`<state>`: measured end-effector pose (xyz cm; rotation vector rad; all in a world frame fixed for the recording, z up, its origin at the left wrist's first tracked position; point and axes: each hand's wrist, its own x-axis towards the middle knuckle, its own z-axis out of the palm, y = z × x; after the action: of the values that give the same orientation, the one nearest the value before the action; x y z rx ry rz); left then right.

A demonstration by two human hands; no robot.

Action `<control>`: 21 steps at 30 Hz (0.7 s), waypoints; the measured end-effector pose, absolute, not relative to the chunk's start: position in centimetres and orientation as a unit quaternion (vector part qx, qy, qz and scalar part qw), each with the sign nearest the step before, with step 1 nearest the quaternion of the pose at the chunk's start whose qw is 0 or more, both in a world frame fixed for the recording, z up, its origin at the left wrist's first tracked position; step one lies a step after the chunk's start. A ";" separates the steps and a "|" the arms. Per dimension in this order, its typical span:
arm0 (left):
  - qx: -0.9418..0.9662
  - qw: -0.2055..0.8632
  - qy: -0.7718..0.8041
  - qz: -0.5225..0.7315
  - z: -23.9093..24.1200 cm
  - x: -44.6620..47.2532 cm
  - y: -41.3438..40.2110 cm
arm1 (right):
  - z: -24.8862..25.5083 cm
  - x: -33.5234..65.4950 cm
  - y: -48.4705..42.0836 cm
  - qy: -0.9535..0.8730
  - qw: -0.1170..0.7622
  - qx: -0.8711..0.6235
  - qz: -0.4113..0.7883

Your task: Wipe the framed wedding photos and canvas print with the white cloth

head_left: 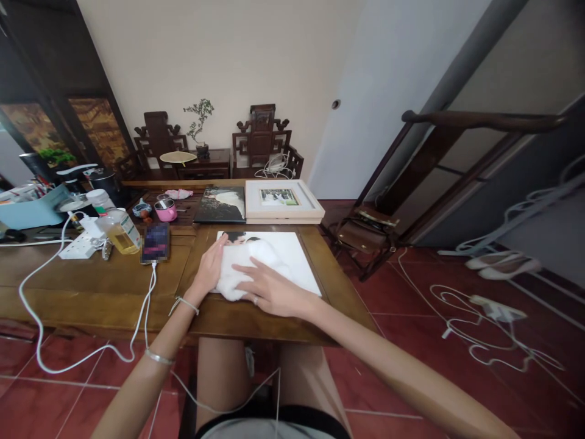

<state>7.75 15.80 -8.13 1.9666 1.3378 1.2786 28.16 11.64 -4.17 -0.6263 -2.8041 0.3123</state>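
Note:
A large white photo print or frame [297, 259] lies flat on the wooden table [114, 286] in front of me. A crumpled white cloth [249, 265] rests on it. My right hand [269, 289] lies flat on the cloth's near side, fingers stretched out, a ring on one finger. My left hand [210, 265] rests at the left edge of the print, fingers extended and touching the cloth's left side. Bracelets sit on my left wrist and forearm.
Behind the print lie a dark photo album [222, 204] and a white framed picture [283, 200]. To the left are a phone [155, 242] on a white charging cable, a bottle of yellow liquid [121, 231], a power strip [80, 246] and a pink cup [165, 210]. More cables lie on the red tile floor [484, 329].

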 end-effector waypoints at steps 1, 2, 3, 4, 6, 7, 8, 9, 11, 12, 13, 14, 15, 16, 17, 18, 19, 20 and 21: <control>0.716 0.218 0.485 0.452 -8.2 7.8 15.8 | -4.1 28.8 11.0 -0.965 0.121 -0.202 0.113; 0.726 0.216 0.487 0.436 -8.3 7.9 15.8 | -4.1 29.6 10.5 -0.967 0.117 -0.196 0.118; 0.738 0.211 0.488 0.416 -8.4 7.9 15.7 | -4.1 30.4 10.0 -0.966 0.115 -0.195 0.124; 0.751 0.206 0.489 0.393 -8.6 8.0 15.7 | -4.0 31.3 9.6 -0.964 0.114 -0.202 0.130; 0.773 0.192 0.491 0.352 -8.8 8.0 15.7 | -4.0 33.0 9.2 -0.954 0.119 -0.236 0.142; 0.783 0.184 0.490 0.335 -8.9 8.0 15.7 | -4.2 33.8 9.3 -0.947 0.123 -0.261 0.144; 0.791 0.177 0.489 0.323 -9.0 8.0 15.7 | -4.4 34.5 9.7 -0.938 0.126 -0.289 0.142; 0.797 0.170 0.488 0.314 -9.1 7.9 15.7 | -4.6 35.0 10.3 -0.929 0.131 -0.319 0.136; 0.803 0.161 0.488 0.302 -9.2 7.9 15.8 | -5.3 35.4 12.0 -0.907 0.151 -0.378 0.113; 0.803 0.158 0.491 0.298 -9.3 7.9 15.8 | -5.5 35.2 13.1 -0.895 0.165 -0.402 0.101; 0.803 0.154 0.494 0.296 -9.3 7.9 15.9 | -5.7 34.7 14.3 -0.885 0.180 -0.418 0.095; 0.803 0.150 0.495 0.296 -9.4 7.9 15.9 | -5.7 33.8 15.4 -0.877 0.194 -0.427 0.099; 0.804 0.146 0.493 0.298 -9.5 7.9 16.0 | -5.6 32.7 16.6 -0.872 0.205 -0.431 0.110; 0.806 0.142 0.490 0.301 -9.5 7.9 16.0 | -5.3 31.3 17.7 -0.869 0.211 -0.430 0.127; 0.807 0.139 0.485 0.305 -9.6 7.9 16.1 | -5.0 29.8 18.8 -0.866 0.215 -0.427 0.145; 0.809 0.137 0.482 0.307 -9.7 7.8 16.1 | -4.7 28.2 19.8 -0.865 0.216 -0.424 0.159; 0.810 0.135 0.480 0.308 -9.7 7.8 16.2 | -4.4 26.6 20.7 -0.865 0.216 -0.421 0.169; 0.810 0.133 0.481 0.308 -9.8 7.8 16.2 | -4.1 25.2 21.4 -0.866 0.217 -0.415 0.174; 0.808 0.132 0.484 0.308 -9.8 7.7 16.2 | -4.0 24.0 22.1 -0.869 0.217 -0.407 0.176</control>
<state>7.74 16.25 -9.80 2.3458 1.4051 0.8948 23.98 22.05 -3.96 -1.1286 -2.4076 0.4885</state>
